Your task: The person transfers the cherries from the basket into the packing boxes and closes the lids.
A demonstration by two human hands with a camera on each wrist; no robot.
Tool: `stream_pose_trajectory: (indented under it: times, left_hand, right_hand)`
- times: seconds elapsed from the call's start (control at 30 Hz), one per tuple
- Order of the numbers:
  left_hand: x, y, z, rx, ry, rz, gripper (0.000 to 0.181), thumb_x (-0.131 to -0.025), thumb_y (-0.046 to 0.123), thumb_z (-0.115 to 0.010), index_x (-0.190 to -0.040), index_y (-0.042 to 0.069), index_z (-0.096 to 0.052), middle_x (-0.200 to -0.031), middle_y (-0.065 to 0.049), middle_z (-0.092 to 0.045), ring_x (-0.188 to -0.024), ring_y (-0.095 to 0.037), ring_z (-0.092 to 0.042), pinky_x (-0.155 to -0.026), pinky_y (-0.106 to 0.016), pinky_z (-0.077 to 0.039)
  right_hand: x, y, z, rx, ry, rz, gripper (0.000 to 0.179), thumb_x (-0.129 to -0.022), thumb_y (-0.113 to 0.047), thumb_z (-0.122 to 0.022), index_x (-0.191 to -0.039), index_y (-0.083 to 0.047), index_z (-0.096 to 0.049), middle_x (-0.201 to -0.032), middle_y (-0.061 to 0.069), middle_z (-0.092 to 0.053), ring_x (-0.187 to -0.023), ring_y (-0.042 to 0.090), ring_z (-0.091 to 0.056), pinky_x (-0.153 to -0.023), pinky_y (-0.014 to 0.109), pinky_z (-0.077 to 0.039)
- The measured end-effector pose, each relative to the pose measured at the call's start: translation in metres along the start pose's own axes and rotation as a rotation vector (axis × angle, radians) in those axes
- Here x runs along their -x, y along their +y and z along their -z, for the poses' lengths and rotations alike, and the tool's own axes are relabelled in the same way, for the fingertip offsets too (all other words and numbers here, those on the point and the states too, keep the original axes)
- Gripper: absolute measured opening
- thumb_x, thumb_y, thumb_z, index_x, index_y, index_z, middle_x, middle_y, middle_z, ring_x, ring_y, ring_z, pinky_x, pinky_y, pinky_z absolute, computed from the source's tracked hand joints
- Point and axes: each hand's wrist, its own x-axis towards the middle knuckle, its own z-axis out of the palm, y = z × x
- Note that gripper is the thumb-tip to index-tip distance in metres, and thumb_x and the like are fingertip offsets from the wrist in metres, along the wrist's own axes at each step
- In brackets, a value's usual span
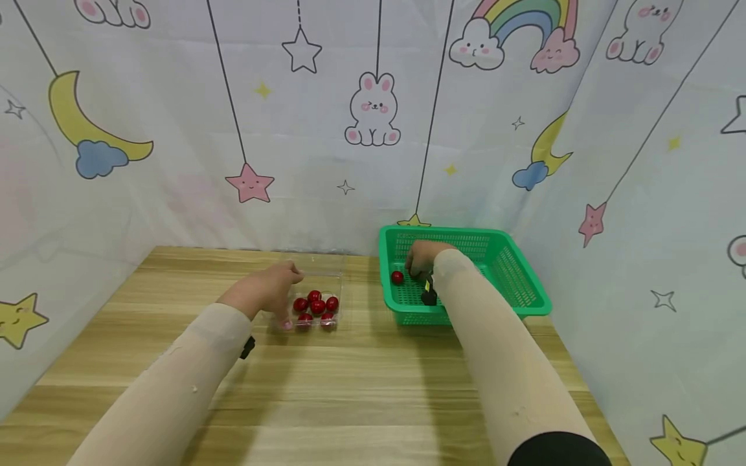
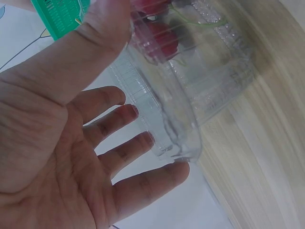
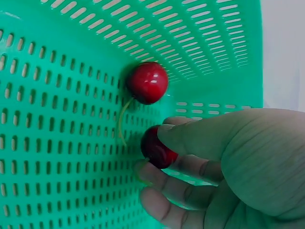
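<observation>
My right hand [image 1: 425,257] is inside the green basket [image 1: 527,299], low over its floor. In the right wrist view, its thumb and fingers pinch a dark red cherry [image 3: 159,149]. Another cherry [image 3: 147,83] with a green stem lies close by in the basket. My left hand [image 1: 267,291] holds the left end of a clear plastic box [image 1: 345,291], thumb at the near side and fingertips [image 2: 177,172] at the rim. Several red cherries [image 1: 317,307] lie in the box, some with stems.
Box and basket stand apart on a wooden table [image 1: 361,388], the basket to the right. Behind the table hangs a white curtain [image 1: 326,162] printed with rabbits, stars and moons, and it runs along the right side too.
</observation>
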Motion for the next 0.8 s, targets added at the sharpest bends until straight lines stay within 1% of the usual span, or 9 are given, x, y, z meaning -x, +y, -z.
stream_pose_trajectory:
  times: [0.17, 0.23, 0.3, 0.37, 0.47, 0.53, 0.6, 0.67, 0.8]
  left_hand:
    - [0.002, 0.002, 0.001, 0.021, -0.007, 0.016, 0.118, -0.076, 0.028, -0.109, -0.174, 0.005, -0.046, -0.179, -0.026, -0.037, -0.157, -0.052, -0.049, -0.12, -0.064, -0.056]
    - [0.003, 0.001, 0.001, 0.027, -0.004, 0.019, 0.118, -0.077, 0.027, -0.109, -0.174, 0.005, -0.046, -0.179, -0.026, -0.037, -0.157, -0.052, -0.05, -0.12, -0.065, -0.055]
    - [0.004, 0.001, 0.001, 0.028, -0.002, 0.021, 0.118, -0.077, 0.027, -0.109, -0.174, 0.005, -0.045, -0.179, -0.026, -0.038, -0.158, -0.052, -0.05, -0.121, -0.066, -0.055]
    - [0.006, 0.0, 0.002, 0.021, 0.002, 0.016, 0.118, -0.077, 0.028, -0.109, -0.173, 0.004, -0.046, -0.178, -0.027, -0.038, -0.157, -0.052, -0.05, -0.12, -0.066, -0.055]
    - [0.005, -0.001, 0.002, 0.016, 0.001, 0.012, 0.118, -0.077, 0.028, -0.108, -0.174, 0.004, -0.045, -0.178, -0.027, -0.038, -0.157, -0.052, -0.05, -0.12, -0.066, -0.055]
    - [0.004, -0.001, 0.002, 0.009, 0.0, 0.005, 0.118, -0.077, 0.029, -0.108, -0.174, 0.003, -0.045, -0.178, -0.028, -0.038, -0.157, -0.053, -0.05, -0.121, -0.067, -0.055]
    - [0.004, -0.001, 0.002, 0.006, -0.001, 0.003, 0.118, -0.077, 0.028, -0.108, -0.174, 0.003, -0.045, -0.178, -0.028, -0.038, -0.157, -0.052, -0.05, -0.121, -0.066, -0.054]
    - [0.004, 0.0, 0.002, 0.002, 0.0, -0.002, 0.118, -0.077, 0.029, -0.108, -0.173, 0.003, -0.045, -0.177, -0.028, -0.039, -0.157, -0.052, -0.05, -0.122, -0.066, -0.054]
    - [0.004, 0.001, 0.003, -0.003, 0.0, -0.011, 0.118, -0.076, 0.028, -0.109, -0.173, 0.002, -0.046, -0.176, -0.028, -0.04, -0.156, -0.052, -0.051, -0.121, -0.065, -0.055]
  right_hand:
    - [0.011, -0.004, 0.008, -0.064, 0.039, 0.006, 0.035, -0.11, -0.012, -0.073, -0.145, -0.01, -0.079, -0.148, 0.012, -0.077, -0.105, 0.021, -0.078, -0.074, 0.033, -0.064]
    - [0.018, -0.009, 0.014, -0.078, 0.054, 0.013, 0.035, -0.111, -0.013, -0.073, -0.145, -0.009, -0.078, -0.144, 0.013, -0.078, -0.104, 0.024, -0.079, -0.079, 0.038, -0.067]
    - [0.025, -0.014, 0.02, -0.084, 0.069, 0.019, 0.037, -0.112, -0.015, -0.072, -0.147, -0.007, -0.077, -0.142, 0.013, -0.079, -0.108, 0.026, -0.08, -0.09, 0.045, -0.07]
    - [0.031, -0.019, 0.025, -0.074, 0.094, 0.04, 0.038, -0.112, -0.018, -0.072, -0.148, -0.005, -0.075, -0.138, 0.011, -0.079, -0.108, 0.026, -0.079, -0.097, 0.048, -0.069]
    - [0.04, -0.024, 0.031, -0.059, 0.157, 0.074, 0.031, -0.111, -0.017, -0.069, -0.134, -0.001, -0.08, -0.12, 0.011, -0.076, -0.093, 0.021, -0.069, -0.093, 0.043, -0.064]
    - [0.044, -0.028, 0.034, -0.061, 0.238, 0.11, 0.025, -0.109, -0.016, -0.069, -0.123, -0.002, -0.083, -0.12, 0.011, -0.075, -0.091, 0.019, -0.063, -0.088, 0.041, -0.06]
    - [0.051, -0.034, 0.037, -0.08, 0.312, 0.14, 0.022, -0.108, -0.016, -0.068, -0.118, -0.003, -0.083, -0.124, 0.015, -0.076, -0.094, 0.02, -0.064, -0.09, 0.042, -0.059]
    - [0.057, -0.043, 0.04, -0.11, 0.372, 0.168, 0.023, -0.108, -0.017, -0.069, -0.124, -0.005, -0.081, -0.138, 0.016, -0.077, -0.109, 0.025, -0.072, -0.099, 0.046, -0.063]
    - [0.067, -0.069, 0.04, -0.141, 0.406, 0.197, 0.034, -0.109, -0.021, -0.072, -0.137, -0.003, -0.075, -0.14, 0.016, -0.077, -0.127, 0.033, -0.073, -0.111, 0.05, -0.062]
